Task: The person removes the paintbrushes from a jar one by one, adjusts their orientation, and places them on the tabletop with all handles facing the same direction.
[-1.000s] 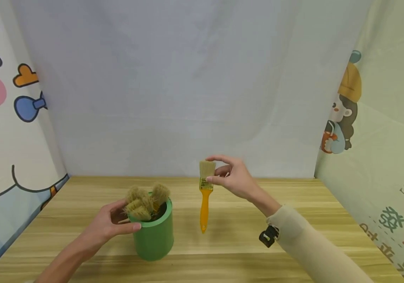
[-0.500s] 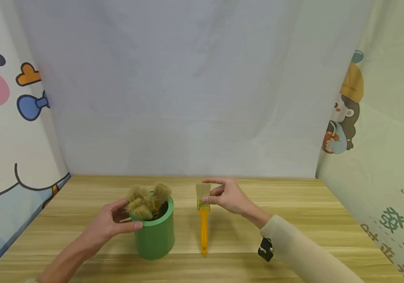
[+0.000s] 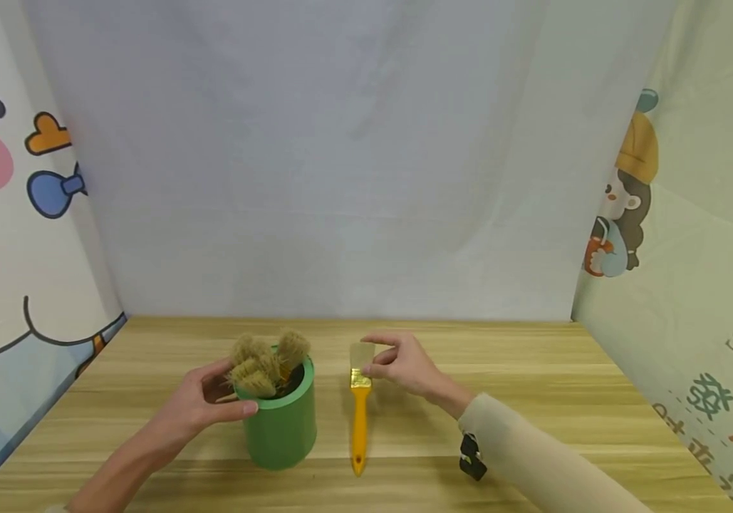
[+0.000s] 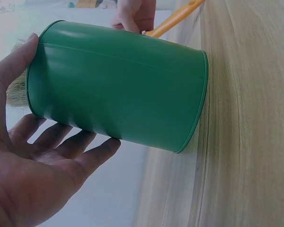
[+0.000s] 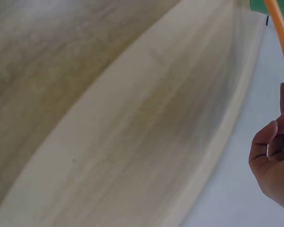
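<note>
A green cylindrical container [image 3: 281, 438] stands upright on the wooden table, with several bristle brush heads [image 3: 254, 367] sticking up above its rim. My left hand [image 3: 193, 405] grips it from the left, thumb at the rim and fingers along the side; the left wrist view shows the green wall [image 4: 118, 85] between them. To the right of the container, my right hand [image 3: 404, 367] pinches a paintbrush [image 3: 359, 427] near its bristles and metal band. Its orange handle [image 5: 280, 30] points down toward the table's front. Whether the handle tip touches the table I cannot tell.
The wood-grain table [image 3: 520, 413] runs back to a pale grey cloth [image 3: 340, 178]. Printed cartoon cloths hang at the left [image 3: 39, 285] and right [image 3: 693, 249] sides. A black device [image 3: 472, 456] is on the right wrist below the beige sleeve [image 3: 533, 449].
My right hand has lowered the paintbrush toward the table and shifted it slightly left, nearer the container. The left hand and the container have stayed in place.
</note>
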`<act>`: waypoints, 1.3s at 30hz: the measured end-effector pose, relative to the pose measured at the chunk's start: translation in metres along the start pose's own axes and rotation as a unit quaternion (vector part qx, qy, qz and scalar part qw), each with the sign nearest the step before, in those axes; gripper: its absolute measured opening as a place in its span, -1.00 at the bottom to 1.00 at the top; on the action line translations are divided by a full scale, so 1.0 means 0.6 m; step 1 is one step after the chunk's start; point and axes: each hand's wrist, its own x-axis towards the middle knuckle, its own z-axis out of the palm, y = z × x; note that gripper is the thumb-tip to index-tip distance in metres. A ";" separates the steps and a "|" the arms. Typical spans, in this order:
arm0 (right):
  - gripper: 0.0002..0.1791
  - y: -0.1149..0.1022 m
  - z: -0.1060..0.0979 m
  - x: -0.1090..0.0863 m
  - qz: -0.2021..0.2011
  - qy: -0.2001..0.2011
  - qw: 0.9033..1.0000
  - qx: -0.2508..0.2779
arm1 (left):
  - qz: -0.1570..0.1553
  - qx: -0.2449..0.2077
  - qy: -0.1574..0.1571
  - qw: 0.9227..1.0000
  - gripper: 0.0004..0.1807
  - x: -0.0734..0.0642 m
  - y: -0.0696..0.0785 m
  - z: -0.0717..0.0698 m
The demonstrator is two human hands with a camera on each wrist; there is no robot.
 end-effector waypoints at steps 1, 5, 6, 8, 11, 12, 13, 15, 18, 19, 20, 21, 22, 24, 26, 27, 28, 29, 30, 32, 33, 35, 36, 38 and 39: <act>-0.39 0.002 0.002 0.001 0.001 -0.003 1.000 -0.001 | -0.001 0.000 0.000 1.000 0.12 0.000 0.000 0.000; -0.39 0.009 0.007 0.004 0.006 -0.011 1.000 -0.010 | -0.005 0.000 0.000 1.000 0.12 0.000 0.000 0.000; -0.40 0.009 0.008 0.005 0.007 -0.013 1.000 -0.014 | -0.006 0.000 0.001 1.000 0.12 0.000 0.000 0.000; -0.40 0.011 0.009 0.007 0.005 -0.015 1.000 -0.022 | -0.007 -0.001 0.001 1.000 0.12 0.000 0.000 -0.001; -0.42 0.014 0.009 0.008 0.000 -0.015 0.999 -0.033 | -0.006 -0.001 0.000 1.000 0.13 0.001 0.000 -0.001; -0.42 0.016 0.009 0.009 0.001 -0.014 0.999 -0.036 | -0.006 -0.001 0.000 1.000 0.13 0.001 0.000 -0.001; -0.42 0.018 0.009 0.010 0.002 -0.013 0.999 -0.041 | -0.005 -0.001 -0.001 1.000 0.13 0.002 -0.001 -0.001; -0.43 0.022 0.009 0.011 0.008 -0.010 0.999 -0.050 | -0.003 -0.002 -0.002 1.000 0.12 0.002 -0.001 -0.001; -0.42 0.029 0.011 0.012 0.019 -0.012 0.997 -0.070 | -0.001 -0.001 -0.001 1.000 0.12 0.002 -0.003 -0.001; -0.41 0.031 0.012 0.012 0.022 -0.013 0.997 -0.076 | 0.000 -0.001 -0.001 1.000 0.12 0.003 -0.004 -0.002; -0.42 0.033 0.012 0.012 0.024 -0.015 0.996 -0.083 | -0.001 -0.001 -0.001 1.000 0.11 0.003 -0.005 -0.002; -0.41 0.034 0.012 0.013 0.026 -0.016 0.995 -0.091 | 0.001 -0.001 -0.002 1.000 0.11 0.003 -0.005 -0.002; -0.41 0.035 0.013 0.013 0.027 -0.016 0.995 -0.097 | 0.001 -0.002 -0.001 1.000 0.11 0.003 -0.006 -0.002; -0.41 0.036 0.013 0.015 0.027 -0.017 0.993 -0.110 | 0.003 -0.004 -0.002 1.000 0.11 0.004 -0.007 -0.002; -0.42 0.037 0.013 0.016 0.024 -0.018 0.992 -0.125 | 0.005 -0.006 -0.002 1.000 0.10 0.004 -0.007 -0.003; -0.42 0.038 0.013 0.016 0.022 -0.019 0.991 -0.131 | 0.007 -0.007 -0.002 1.000 0.10 0.004 -0.007 -0.003; -0.42 0.039 0.013 0.017 0.021 -0.021 0.990 -0.136 | 0.007 -0.007 -0.002 1.000 0.10 0.004 -0.006 -0.003; -0.42 0.040 0.013 0.017 0.019 -0.023 0.989 -0.142 | 0.007 -0.006 -0.002 1.000 0.10 0.004 -0.006 -0.003; -0.42 0.041 0.013 0.017 0.017 -0.024 0.989 -0.146 | 0.007 -0.005 -0.001 1.000 0.10 0.004 -0.006 -0.003; -0.42 0.043 0.014 0.017 0.018 -0.026 0.988 -0.154 | 0.005 -0.004 -0.002 1.000 0.10 0.004 -0.006 -0.003; -0.42 0.044 0.015 0.017 0.020 -0.027 0.987 -0.157 | 0.003 -0.003 -0.001 1.000 0.11 0.004 -0.005 -0.003; -0.43 0.046 0.015 0.017 0.019 -0.028 0.986 -0.162 | 0.001 -0.001 -0.001 1.000 0.11 0.003 -0.005 -0.003; -0.43 0.047 0.016 0.018 0.018 -0.028 0.986 -0.164 | 0.000 -0.001 -0.001 1.000 0.11 0.003 -0.005 -0.003; -0.43 0.048 0.016 0.018 0.017 -0.028 0.985 -0.170 | 0.001 -0.002 -0.002 1.000 0.11 0.003 -0.005 -0.003; -0.44 0.048 0.016 0.019 0.014 -0.028 0.985 -0.173 | 0.002 -0.003 -0.003 1.000 0.10 0.003 -0.005 -0.003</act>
